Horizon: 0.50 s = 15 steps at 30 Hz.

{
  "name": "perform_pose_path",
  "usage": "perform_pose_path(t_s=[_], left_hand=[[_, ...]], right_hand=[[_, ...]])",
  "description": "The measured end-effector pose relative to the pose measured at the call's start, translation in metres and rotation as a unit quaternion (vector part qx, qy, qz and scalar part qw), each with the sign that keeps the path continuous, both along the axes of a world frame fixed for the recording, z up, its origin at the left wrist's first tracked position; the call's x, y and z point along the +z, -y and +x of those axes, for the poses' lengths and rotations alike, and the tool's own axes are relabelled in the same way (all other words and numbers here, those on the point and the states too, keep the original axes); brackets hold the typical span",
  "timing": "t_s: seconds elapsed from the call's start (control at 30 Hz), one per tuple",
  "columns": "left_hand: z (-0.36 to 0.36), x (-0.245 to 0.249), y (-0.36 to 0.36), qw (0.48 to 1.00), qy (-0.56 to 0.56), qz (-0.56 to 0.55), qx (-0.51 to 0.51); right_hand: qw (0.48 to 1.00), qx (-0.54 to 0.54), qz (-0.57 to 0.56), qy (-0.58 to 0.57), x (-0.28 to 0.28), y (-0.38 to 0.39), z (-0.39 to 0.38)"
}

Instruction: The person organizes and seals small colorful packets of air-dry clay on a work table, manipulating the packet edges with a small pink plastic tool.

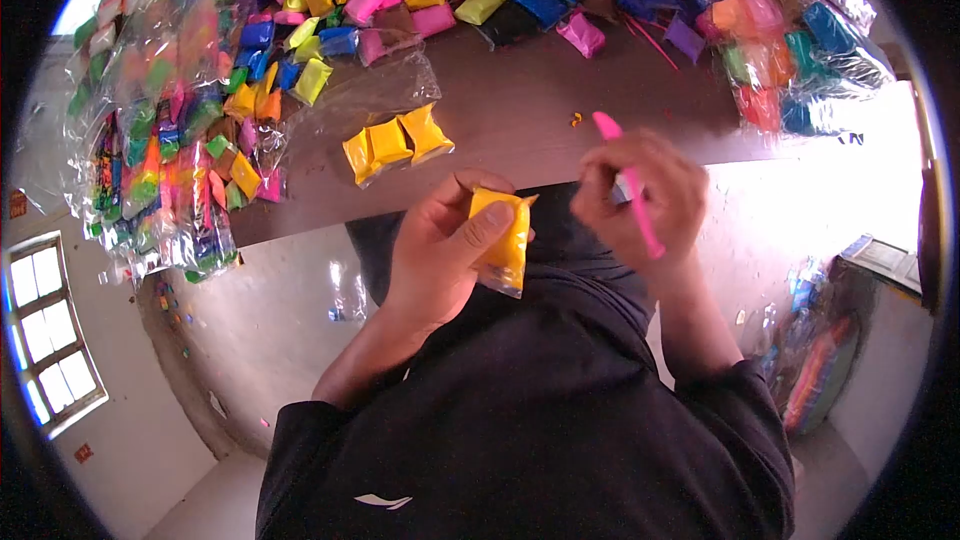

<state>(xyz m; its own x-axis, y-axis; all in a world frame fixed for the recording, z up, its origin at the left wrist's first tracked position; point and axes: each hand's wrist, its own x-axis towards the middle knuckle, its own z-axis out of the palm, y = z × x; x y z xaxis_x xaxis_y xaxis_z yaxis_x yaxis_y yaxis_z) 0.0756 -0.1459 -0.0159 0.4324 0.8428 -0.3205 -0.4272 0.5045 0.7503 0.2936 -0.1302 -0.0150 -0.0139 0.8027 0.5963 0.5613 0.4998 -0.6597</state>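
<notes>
Between the thumb and fingers of my left hand (432,255) is a small clear packet of yellow modelling clay (512,252), held above my lap near the table's front edge. My right hand (672,188) is closed around a pink plastic modelling tool (643,220), whose flat rounded end points up and away from me. A small whitish bit (624,185) shows among the right fingers. The two hands are apart. On the table just beyond my left hand lie three yellow packets (390,143) side by side.
The brown table (520,110) carries heaps of colourful packets (510,5) along its far side. Clear bags full of packets stand at the left (170,140) and right (765,55). Small orange crumbs (576,120) and thin pink sticks (655,43) lie on the tabletop.
</notes>
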Motion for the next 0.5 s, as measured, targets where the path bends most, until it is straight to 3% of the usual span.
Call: perform_pose_path(t_s=[0.13,0.17,0.3,0.43,0.5], left_hand=[[0.0,-0.001,0.0,0.999,0.044,-0.02,0.005],[0.001,-0.001,-0.001,0.999,0.045,-0.02,0.003],[0.007,0.001,0.001,1.0,0.009,0.013,0.008],[0.001,0.005,0.001,0.998,-0.056,0.022,-0.029],[0.0,0.002,0.002,0.997,-0.066,0.028,-0.027]], right_hand=[[0.976,0.06,-0.165,-0.131,-0.002,0.008,0.004],[0.967,0.087,-0.213,-0.111,0.003,0.011,0.005],[0.955,0.201,-0.16,-0.15,0.01,0.007,-0.004],[0.962,0.192,-0.156,-0.112,0.006,0.01,-0.003],[0.976,0.156,-0.145,-0.038,0.003,0.011,-0.007]])
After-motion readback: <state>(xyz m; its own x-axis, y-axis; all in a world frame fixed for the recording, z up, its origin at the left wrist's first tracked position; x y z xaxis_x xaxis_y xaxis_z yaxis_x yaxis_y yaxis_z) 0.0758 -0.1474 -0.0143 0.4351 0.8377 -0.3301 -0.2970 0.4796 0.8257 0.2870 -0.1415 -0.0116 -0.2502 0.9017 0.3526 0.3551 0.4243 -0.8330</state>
